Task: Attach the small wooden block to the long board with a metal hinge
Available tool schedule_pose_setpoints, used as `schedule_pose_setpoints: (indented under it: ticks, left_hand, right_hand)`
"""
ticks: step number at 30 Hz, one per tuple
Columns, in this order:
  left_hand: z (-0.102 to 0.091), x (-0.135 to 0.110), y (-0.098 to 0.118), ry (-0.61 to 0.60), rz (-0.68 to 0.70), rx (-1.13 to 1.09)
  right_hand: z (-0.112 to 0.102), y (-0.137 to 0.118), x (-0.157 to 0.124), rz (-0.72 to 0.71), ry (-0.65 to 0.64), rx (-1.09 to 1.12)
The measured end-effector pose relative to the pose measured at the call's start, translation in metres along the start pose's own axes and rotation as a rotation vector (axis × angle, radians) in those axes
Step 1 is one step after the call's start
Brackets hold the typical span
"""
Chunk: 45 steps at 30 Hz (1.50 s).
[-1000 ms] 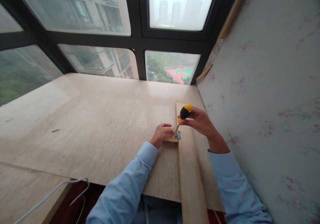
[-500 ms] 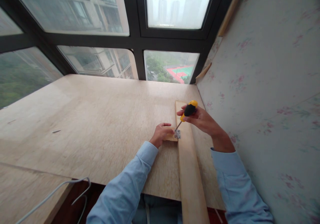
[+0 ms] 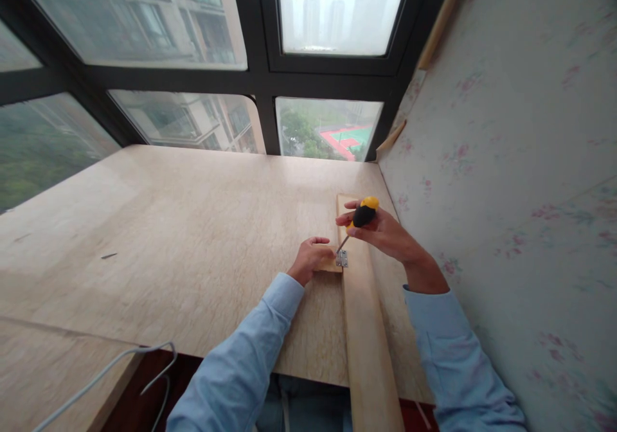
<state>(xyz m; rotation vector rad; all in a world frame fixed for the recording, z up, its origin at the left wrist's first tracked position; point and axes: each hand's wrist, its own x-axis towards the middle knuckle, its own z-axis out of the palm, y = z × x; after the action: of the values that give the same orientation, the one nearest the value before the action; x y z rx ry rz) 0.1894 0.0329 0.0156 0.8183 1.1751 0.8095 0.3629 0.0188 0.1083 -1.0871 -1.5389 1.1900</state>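
My right hand (image 3: 380,229) grips a yellow and black screwdriver (image 3: 365,212) by its handle, with the shaft slanting down to the left. The tip meets a small metal hinge (image 3: 342,258), on its left leaf. That hinge spans a short wooden block (image 3: 328,264) and a long wooden board (image 3: 369,329). My left hand (image 3: 311,258) is closed on the short block and presses it against the board's left edge. Its fingertips lie close to the hinge and the screwdriver tip. Any screw under the tip is too small to make out.
The boards rest on a wide beige tabletop (image 3: 193,226) below dark-framed windows. A small thin dark object (image 3: 108,256) lies at left. A pale cable (image 3: 110,362) loops over the front left edge. Close on the right stands a floral-papered wall (image 3: 506,194).
My right hand and the screwdriver handle have shifted slightly down and left, and the fingers have moved a little on the handle. My left hand, block and board stay put.
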Motion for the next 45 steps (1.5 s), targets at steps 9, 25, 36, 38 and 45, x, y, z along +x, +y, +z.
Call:
schedule_pose_setpoints:
  ticks: [9, 25, 36, 38, 45]
  left_hand:
    - [0.000, -0.001, 0.000, -0.006, -0.010, -0.010]
    - [0.001, -0.003, 0.002, 0.004, -0.002, -0.003]
    - [0.000, -0.002, 0.000, -0.006, 0.010, -0.011]
    - [0.000, -0.002, -0.001, -0.004, 0.014, -0.013]
    - [0.001, -0.002, 0.000, 0.005, 0.015, -0.009]
  right_hand:
    - [0.021, 0.006, 0.011, -0.042, 0.475, -0.481]
    - [0.011, -0.005, 0.005, -0.084, 0.054, -0.093]
    - [0.011, 0.001, 0.005, -0.055, 0.068, -0.056]
    - [0.007, -0.002, 0.002, -0.035, -0.020, 0.028]
    - [0.007, -0.008, 0.005, -0.056, 0.159, 0.069]
